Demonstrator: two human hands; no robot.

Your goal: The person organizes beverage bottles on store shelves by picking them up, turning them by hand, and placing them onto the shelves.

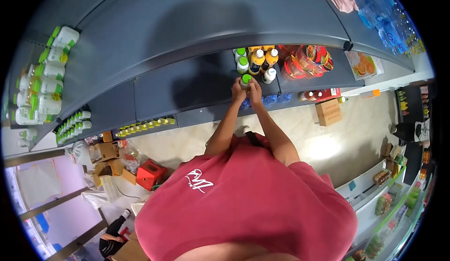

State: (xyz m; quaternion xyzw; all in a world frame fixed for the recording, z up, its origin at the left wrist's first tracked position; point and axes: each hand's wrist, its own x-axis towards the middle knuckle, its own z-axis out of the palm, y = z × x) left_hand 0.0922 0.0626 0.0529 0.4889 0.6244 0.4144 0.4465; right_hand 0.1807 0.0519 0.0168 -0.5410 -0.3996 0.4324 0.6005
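A white bottle with a green cap [246,78] is between my two hands at the front edge of a dark grey shelf [197,80]. My left hand [238,92] closes on its left side, and my right hand [255,93] closes on its right side. Just behind it stands another green-capped white bottle [242,65]. Beside that are dark-labelled bottles with white caps and orange contents [256,63]. A white bottle [269,75] stands a little to the right of my right hand. The lower part of the held bottle is hidden.
Red packaged tubs [304,64] fill the shelf to the right. Large green-and-white bottles [50,92] line the far-left shelf. A cardboard box [328,112] and a red container [150,174] are on the floor. Another person [111,240] is at lower left.
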